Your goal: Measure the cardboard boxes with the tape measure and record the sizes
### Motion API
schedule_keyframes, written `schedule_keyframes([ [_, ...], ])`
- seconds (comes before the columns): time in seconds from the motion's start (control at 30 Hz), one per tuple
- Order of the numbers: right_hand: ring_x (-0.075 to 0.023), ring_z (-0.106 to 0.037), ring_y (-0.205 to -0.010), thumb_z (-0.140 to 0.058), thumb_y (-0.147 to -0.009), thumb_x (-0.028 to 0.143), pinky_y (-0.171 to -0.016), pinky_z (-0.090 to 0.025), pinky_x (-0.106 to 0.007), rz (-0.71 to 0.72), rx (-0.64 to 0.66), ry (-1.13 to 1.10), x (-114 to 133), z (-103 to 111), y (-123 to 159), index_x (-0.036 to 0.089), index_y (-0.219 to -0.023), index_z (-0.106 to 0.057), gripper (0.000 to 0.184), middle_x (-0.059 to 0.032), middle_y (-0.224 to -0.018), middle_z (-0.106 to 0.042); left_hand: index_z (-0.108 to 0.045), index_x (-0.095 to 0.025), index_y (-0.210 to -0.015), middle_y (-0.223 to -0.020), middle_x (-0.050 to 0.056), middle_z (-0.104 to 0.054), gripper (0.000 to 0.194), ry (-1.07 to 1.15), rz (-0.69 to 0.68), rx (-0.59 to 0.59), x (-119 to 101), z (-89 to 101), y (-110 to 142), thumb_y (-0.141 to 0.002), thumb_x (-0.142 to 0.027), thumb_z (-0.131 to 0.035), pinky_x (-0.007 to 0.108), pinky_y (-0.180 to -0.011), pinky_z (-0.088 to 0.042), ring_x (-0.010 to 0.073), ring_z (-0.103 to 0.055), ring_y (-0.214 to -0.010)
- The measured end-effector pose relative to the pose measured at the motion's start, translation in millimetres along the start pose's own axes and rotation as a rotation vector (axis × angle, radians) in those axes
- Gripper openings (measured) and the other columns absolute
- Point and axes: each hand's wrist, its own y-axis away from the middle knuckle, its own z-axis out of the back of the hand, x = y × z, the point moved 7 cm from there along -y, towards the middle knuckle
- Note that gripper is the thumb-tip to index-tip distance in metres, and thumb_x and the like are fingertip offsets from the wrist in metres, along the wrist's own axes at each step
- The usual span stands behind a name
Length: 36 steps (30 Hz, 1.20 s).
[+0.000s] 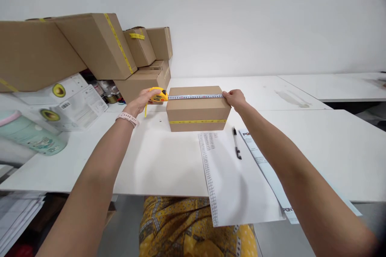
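Note:
A brown cardboard box (197, 114) with a yellow strip along its front stands on the white table. Across its top lies the drawn-out blade of a tape measure (159, 95), its numbers facing up. My left hand (141, 102) is closed around the yellow tape case just off the box's left edge; a yellow strap hangs below the case. At the right edge of the box, my right hand (234, 98) pinches the blade's end against the cardboard. The very tip of the blade is hidden under those fingers.
Printed paper sheets (238, 192) overhang the table's front edge, with a black pen (236, 143) on them and a pale blue folder (265, 164) alongside. Stacked cartons (99, 48), a white avocado-print box (69, 104) and a mint-green bottle (33, 134) stand on the left.

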Motion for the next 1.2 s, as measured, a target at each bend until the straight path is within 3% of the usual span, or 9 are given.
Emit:
schedule_keyframes([
  [0.13,-0.0139,-0.044,-0.062,-0.059,-0.093,0.036,-0.064,-0.041,-0.031,0.076,-0.065,-0.202,19,13,-3,0.022,-0.064,-0.049,0.033,-0.0004,-0.067,-0.054,-0.072,-0.019,-0.114,-0.105,0.008,-0.075,0.050,-0.079,-0.064,0.259,-25,-21.2,54,-0.072,-0.046,-0.079,0.025,-0.063,-0.046,0.0194,-0.066,-0.082],
  [0.2,-0.0133,-0.045,-0.066,-0.060,-0.093,0.038,-0.067,-0.043,-0.029,0.186,-0.051,-0.332,38,14,-3,0.021,-0.070,-0.053,0.030,-0.0001,-0.070,-0.056,-0.070,-0.017,-0.114,-0.104,0.010,-0.073,0.048,-0.041,0.016,0.488,-21,-55.0,100,-0.075,-0.044,-0.078,0.025,-0.058,-0.047,0.0183,-0.066,-0.077],
  [0.27,-0.0137,-0.048,-0.070,-0.062,-0.092,0.040,-0.071,-0.045,-0.029,0.300,0.022,-0.374,59,4,-2,0.020,-0.073,-0.058,0.027,-0.0010,-0.074,-0.059,-0.066,-0.017,-0.112,-0.100,0.010,-0.071,0.051,0.135,0.161,0.611,-7,-95.7,147,-0.073,-0.047,-0.077,0.025,-0.049,-0.047,0.0185,-0.067,-0.068],
  [0.37,-0.0155,-0.054,-0.076,-0.063,-0.091,0.040,-0.077,-0.047,-0.032,0.389,0.139,-0.307,82,-24,1,0.019,-0.078,-0.065,0.025,-0.0036,-0.081,-0.065,-0.060,-0.017,-0.107,-0.097,0.009,-0.068,0.055,0.492,0.296,0.538,10,-151.7,189,-0.071,-0.057,-0.075,0.025,-0.044,-0.047,0.0199,-0.069,-0.065],
  [0.47,-0.0186,-0.061,-0.085,-0.058,-0.092,0.039,-0.087,-0.049,-0.036,0.421,0.160,-0.181,90,-49,-1,0.020,-0.100,-0.070,0.024,-0.0063,-0.098,-0.071,-0.060,-0.016,-0.101,-0.091,0.007,-0.066,0.053,0.739,0.314,0.422,9,-185.7,191,-0.073,-0.059,-0.072,0.024,-0.045,-0.048,0.0191,-0.069,-0.063],
  [0.57,-0.0235,-0.065,-0.101,-0.049,-0.097,0.043,-0.097,-0.048,-0.041,0.466,0.171,-0.048,91,-64,-4,0.024,-0.129,-0.065,0.041,-0.0083,-0.121,-0.071,-0.062,-0.015,-0.096,-0.087,0.006,-0.067,0.048,0.801,0.323,0.348,-5,-193.7,172,-0.074,-0.057,-0.071,0.025,-0.046,-0.049,0.0183,-0.069,-0.061],
  [0.73,-0.0309,-0.057,-0.128,-0.034,-0.102,0.044,-0.110,-0.040,-0.049,0.473,0.221,0.264,92,-71,2,0.027,-0.146,-0.056,0.052,-0.0071,-0.147,-0.060,-0.063,-0.016,-0.092,-0.081,0.004,-0.065,0.040,0.762,0.340,0.300,-19,-193.3,151,-0.079,-0.053,-0.068,0.026,-0.047,-0.050,0.0170,-0.067,-0.058],
  [0.97,-0.0327,-0.046,-0.138,-0.023,-0.104,0.040,-0.112,-0.035,-0.053,0.509,0.261,0.505,95,-80,1,0.030,-0.155,-0.046,0.057,-0.0083,-0.148,-0.059,-0.061,-0.016,-0.092,-0.082,0.005,-0.066,0.040,0.731,0.343,0.277,-20,-195.0,152,-0.081,-0.054,-0.067,0.027,-0.048,-0.052,0.0175,-0.067,-0.059],
  [1.2,-0.0335,-0.046,-0.136,-0.026,-0.102,0.037,-0.111,-0.032,-0.054,0.481,0.259,0.619,94,-94,-13,0.030,-0.151,-0.051,0.055,-0.0091,-0.148,-0.058,-0.061,-0.016,-0.096,-0.086,0.006,-0.068,0.045,0.739,0.344,0.280,-23,-192.8,147,-0.080,-0.058,-0.069,0.028,-0.049,-0.052,0.0180,-0.068,-0.061],
])
